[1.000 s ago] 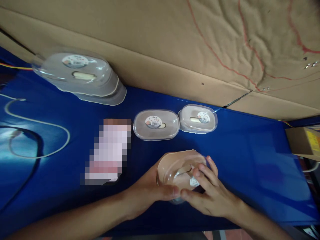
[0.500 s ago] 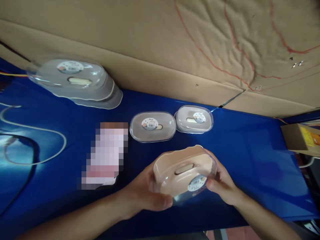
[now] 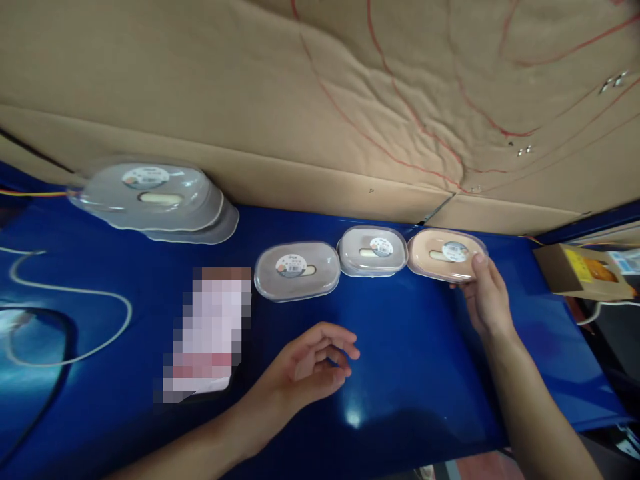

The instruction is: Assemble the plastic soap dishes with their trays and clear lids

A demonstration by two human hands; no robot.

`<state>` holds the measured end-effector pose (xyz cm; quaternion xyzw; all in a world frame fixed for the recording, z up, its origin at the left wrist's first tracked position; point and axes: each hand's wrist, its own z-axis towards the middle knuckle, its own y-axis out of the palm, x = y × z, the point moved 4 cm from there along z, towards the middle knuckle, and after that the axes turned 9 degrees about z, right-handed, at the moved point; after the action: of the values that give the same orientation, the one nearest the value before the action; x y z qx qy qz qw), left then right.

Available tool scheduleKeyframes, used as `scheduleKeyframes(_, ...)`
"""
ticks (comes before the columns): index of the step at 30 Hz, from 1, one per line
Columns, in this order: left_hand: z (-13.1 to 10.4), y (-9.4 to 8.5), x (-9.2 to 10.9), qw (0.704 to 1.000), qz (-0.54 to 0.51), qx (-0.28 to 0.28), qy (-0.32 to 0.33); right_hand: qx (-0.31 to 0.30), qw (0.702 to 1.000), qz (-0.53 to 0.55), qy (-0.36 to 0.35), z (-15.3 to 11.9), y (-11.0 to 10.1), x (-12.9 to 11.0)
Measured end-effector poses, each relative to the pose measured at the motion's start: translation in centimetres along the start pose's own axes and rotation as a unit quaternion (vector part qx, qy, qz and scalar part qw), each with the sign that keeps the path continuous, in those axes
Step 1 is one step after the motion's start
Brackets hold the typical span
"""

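Observation:
A peach-coloured oval plastic box with a clear lid (image 3: pixel 425 243) is at the right end of a row at the back of the blue table. My right hand (image 3: pixel 487 297) grips its right end, thumb on top and fingers at the lower edge. Left of it are a grey box (image 3: pixel 357 267) with a clear lid and a round label, and another grey lidded box (image 3: pixel 270 283). My left hand (image 3: pixel 320 360) hovers over the table in front of the row, fingers loosely curled and apart, with nothing in it.
At the back left, larger grey lidded boxes (image 3: pixel 195 193) are stacked. A blurred-out phone-like slab (image 3: pixel 207 333) lies left of my left hand. Cables (image 3: pixel 120 300) loop at the left. Brown cardboard (image 3: pixel 225 87) lines the back; a small carton (image 3: pixel 555 270) stands at the right.
The peach box, held in both hands before, has moved back and right to the row's end in my right hand. My left hand has let go of it.

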<state>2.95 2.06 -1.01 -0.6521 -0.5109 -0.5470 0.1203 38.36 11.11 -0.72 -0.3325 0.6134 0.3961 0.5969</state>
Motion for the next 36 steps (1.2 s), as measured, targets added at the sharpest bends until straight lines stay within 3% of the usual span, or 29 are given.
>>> scheduleKeyframes(2, -0.2, -0.3, 0.5, 0.995, 0.080, 0.046, 0.031, -0.005, 0.998, -0.055, 0.005, 0.4, -0.5, 0.9)
scheduleKeyframes(4, -0.5, -1.0, 1.5, 0.963, 0.215, 0.124, 0.103, -0.013, 0.988, -0.153, -0.002, 0.6, -1.0, 1.2)
scheduleKeyframes(5, -0.7, -1.3, 2.2, 0.924, 0.302, 0.173, 0.157, -0.015, 0.980, -0.198, -0.007, 0.6, -1.2, 1.2)
scheduleKeyframes(6, -1.0, -1.4, 2.9, 0.865, 0.394, 0.211, 0.230, -0.016, 0.971, -0.239, -0.014, 0.7, -1.4, 1.0)
scheduleKeyframes(8, -1.4, -1.4, 3.9, 0.712, 0.546, 0.282, 0.340, -0.019, 0.950, -0.311, -0.030, 0.8, -1.7, 0.5)
scheduleKeyframes(10, -1.1, -1.7, 4.1, 0.595, 0.656, 0.342, 0.315, -0.026, 0.921, -0.387, -0.045, 0.8, -1.8, 0.0)
scheduleKeyframes(11, -0.8, -2.0, 4.1, 0.560, 0.691, 0.358, 0.285, -0.031, 0.903, -0.426, -0.051, 0.8, -1.8, -0.2)
scheduleKeyframes(13, -0.2, -2.3, 4.0, 0.527, 0.731, 0.369, 0.230, -0.038, 0.875, -0.478, -0.057, 0.7, -1.7, -0.5)
scheduleKeyframes(17, 0.2, -2.5, 3.7, 0.522, 0.753, 0.355, 0.188, -0.042, 0.855, -0.511, -0.072, 0.2, -1.3, -0.6)
scheduleKeyframes(22, -0.4, -2.4, 3.9, 0.498, 0.765, 0.346, 0.216, -0.036, 0.854, -0.510, -0.097, 0.1, -1.2, -0.4)
scheduleKeyframes(24, -0.4, -2.2, 3.8, 0.509, 0.763, 0.322, 0.234, -0.030, 0.852, -0.509, -0.116, 0.1, -1.1, -0.4)
scheduleKeyframes(29, -0.6, -1.1, 3.2, 0.557, 0.740, 0.265, 0.267, -0.006, 0.840, -0.474, -0.265, -1.7, -0.1, -2.4)
scheduleKeyframes(32, -0.8, 0.0, 2.6, 0.575, 0.734, 0.216, 0.290, -0.097, 0.835, -0.411, -0.353, -4.4, 1.5, -3.4)
scheduleKeyframes(34, -0.8, 0.5, 2.0, 0.587, 0.728, 0.183, 0.302, -0.223, 0.815, -0.375, -0.382, -6.8, 3.1, -3.5)
scheduleKeyframes(36, -0.8, 0.7, 1.4, 0.604, 0.715, 0.156, 0.316, -0.367, 0.781, -0.348, -0.367, -9.5, 5.0, -2.9)
